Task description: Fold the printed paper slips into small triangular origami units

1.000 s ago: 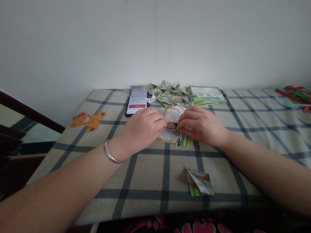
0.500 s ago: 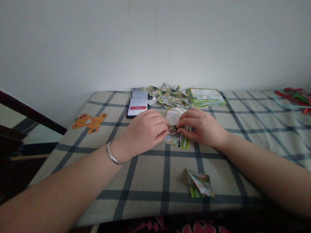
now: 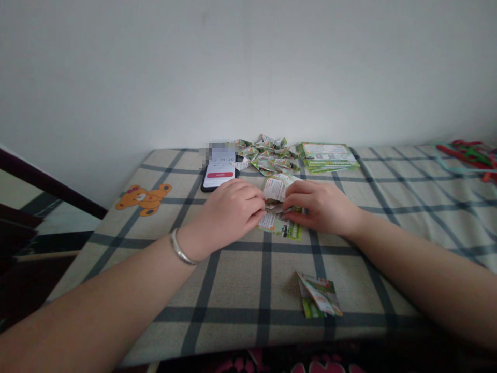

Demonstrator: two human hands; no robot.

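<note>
A green-and-white printed leaflet [image 3: 274, 223] lies on the checked cloth, with a raised crease across its middle. My left hand [image 3: 236, 208] pinches the left end of that crease, and a silver bangle circles the wrist. On the other end, my right hand [image 3: 320, 207] has its thumb and fingers closed, hiding part of the paper. Closer to me lies a folded piece of the same printed paper [image 3: 320, 295], loose on the cloth. Several folded paper pieces [image 3: 267, 153] sit in a pile beyond my hands.
A stack of flat leaflets [image 3: 328, 155] lies at the back right, by the wall. Left of the pile is a phone [image 3: 219, 173] with a lit screen. A bear picture [image 3: 143, 199] is at the table's left. Red and green items [image 3: 471, 155] lie far right.
Both hands stay at the leaflet's crease, with only slight finger movement. The phone's timer has advanced a second, and the view has tilted very slightly.
</note>
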